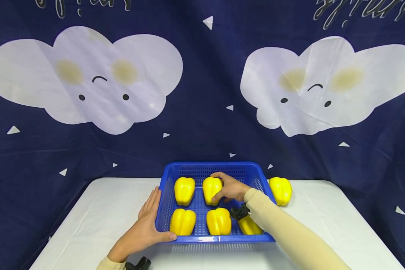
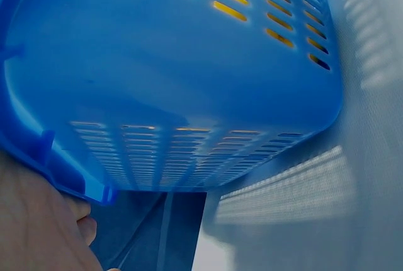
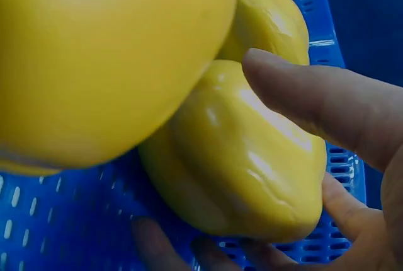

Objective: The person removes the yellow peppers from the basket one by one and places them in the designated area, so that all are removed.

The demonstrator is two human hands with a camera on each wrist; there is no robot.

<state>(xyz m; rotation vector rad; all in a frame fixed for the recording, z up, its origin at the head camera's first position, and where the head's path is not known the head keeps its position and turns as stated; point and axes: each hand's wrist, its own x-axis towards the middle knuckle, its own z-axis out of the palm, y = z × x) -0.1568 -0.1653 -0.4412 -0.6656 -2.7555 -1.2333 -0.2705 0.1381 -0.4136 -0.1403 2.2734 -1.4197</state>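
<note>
A blue plastic basket [image 1: 216, 239] holds several yellow bell peppers. My right hand [image 1: 234, 188] reaches over its right side and grips the back middle yellow bell pepper [image 1: 210, 190], thumb in front and fingers behind. In the right wrist view, that pepper [image 3: 239, 157] sits between thumb and fingers. My left hand [image 1: 148, 227] rests at the front left corner, straight fingers along the outer left wall and thumb on the front rim. Beside it are the back left pepper [image 1: 184, 191] and front left pepper [image 1: 182, 222]. The right forearm partly hides the front right pepper [image 1: 249, 225].
Another yellow bell pepper [image 1: 281, 191] lies on the white table [image 1: 310, 213], just outside the basket's right wall. The front middle pepper [image 1: 219, 221] stands near the front rim. A dark blue cloth [image 1: 209, 131] with white clouds hangs behind the table.
</note>
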